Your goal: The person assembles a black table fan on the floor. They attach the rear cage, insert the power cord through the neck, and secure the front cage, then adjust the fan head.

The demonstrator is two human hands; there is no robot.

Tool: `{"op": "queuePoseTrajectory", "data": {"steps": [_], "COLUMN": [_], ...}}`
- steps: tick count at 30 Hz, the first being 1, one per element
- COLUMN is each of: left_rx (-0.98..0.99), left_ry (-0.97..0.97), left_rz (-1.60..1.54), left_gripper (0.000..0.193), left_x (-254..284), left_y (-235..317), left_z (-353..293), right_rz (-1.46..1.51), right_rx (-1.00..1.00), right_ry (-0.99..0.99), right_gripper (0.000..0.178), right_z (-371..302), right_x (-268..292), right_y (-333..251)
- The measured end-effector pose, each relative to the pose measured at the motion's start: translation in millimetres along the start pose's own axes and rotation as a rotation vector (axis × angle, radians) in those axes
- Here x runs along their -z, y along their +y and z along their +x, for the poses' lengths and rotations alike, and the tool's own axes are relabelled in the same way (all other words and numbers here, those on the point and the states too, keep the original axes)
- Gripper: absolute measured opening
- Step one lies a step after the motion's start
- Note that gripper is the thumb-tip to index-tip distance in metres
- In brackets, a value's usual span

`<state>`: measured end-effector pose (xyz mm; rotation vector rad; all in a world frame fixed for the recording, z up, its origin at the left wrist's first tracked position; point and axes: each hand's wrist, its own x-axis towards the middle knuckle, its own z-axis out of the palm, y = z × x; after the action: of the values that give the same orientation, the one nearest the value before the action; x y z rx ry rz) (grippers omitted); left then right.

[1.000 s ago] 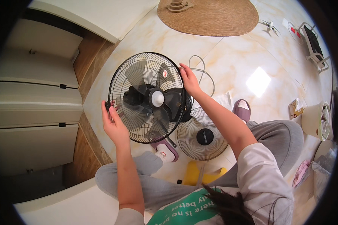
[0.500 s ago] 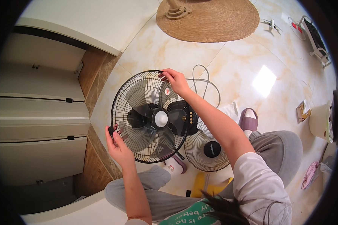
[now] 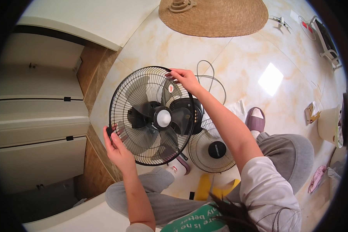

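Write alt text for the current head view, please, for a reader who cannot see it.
A person's left hand and right hand hold a fan at its rim, lower left and upper right. Beside it is a round grille with a dark centre; the floor is pale.

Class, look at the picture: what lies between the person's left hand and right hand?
The head view shows the round wire fan guard and fan blades between left hand and right hand.

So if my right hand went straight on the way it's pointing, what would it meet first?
Your right hand would probably meet the fan cage first; its fingers seem to hold the rim, though depth is unclear.
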<state>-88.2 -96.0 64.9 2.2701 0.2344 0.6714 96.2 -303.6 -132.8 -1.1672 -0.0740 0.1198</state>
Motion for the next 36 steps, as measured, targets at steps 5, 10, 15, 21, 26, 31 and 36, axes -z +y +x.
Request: {"op": "queuePoseTrajectory", "data": {"steps": [5,10,15,21,26,31,36], "left_rx": [-0.059,-0.038,-0.035,-0.069,-0.039,-0.035,-0.012], "left_ry": [0.001,0.014,0.011,0.018,0.03,0.016,0.018], "left_rz": [-0.023,-0.026,-0.038,-0.044,-0.03,-0.045,-0.087], "left_gripper": [0.039,0.039,0.039,0.039,0.039,0.04,0.041], "left_x": [-2,-3,-4,-6,-6,-7,-8], "left_y": [-1,-5,-2,-1,-2,-2,-3], "left_z": [0,0,-3,-3,-2,-1,1], "right_rz": [0.106,0.366,0.68,0.792,0.796,0.889,0.974], "right_rx": [-0.154,-0.283,-0.387,-0.505,-0.581,-0.626,-0.576], "right_ry": [-0.024,-0.079,-0.084,-0.108,-0.164,-0.317,-0.311], "right_gripper": [0.038,0.045,0.046,0.038,0.034,0.049,0.056], "right_z": [-31,-71,-109,-152,-176,-193,-203], "right_x": [16,22,14,10,9,1,-9], "right_y": [34,61,76,85,83,76,76]}}
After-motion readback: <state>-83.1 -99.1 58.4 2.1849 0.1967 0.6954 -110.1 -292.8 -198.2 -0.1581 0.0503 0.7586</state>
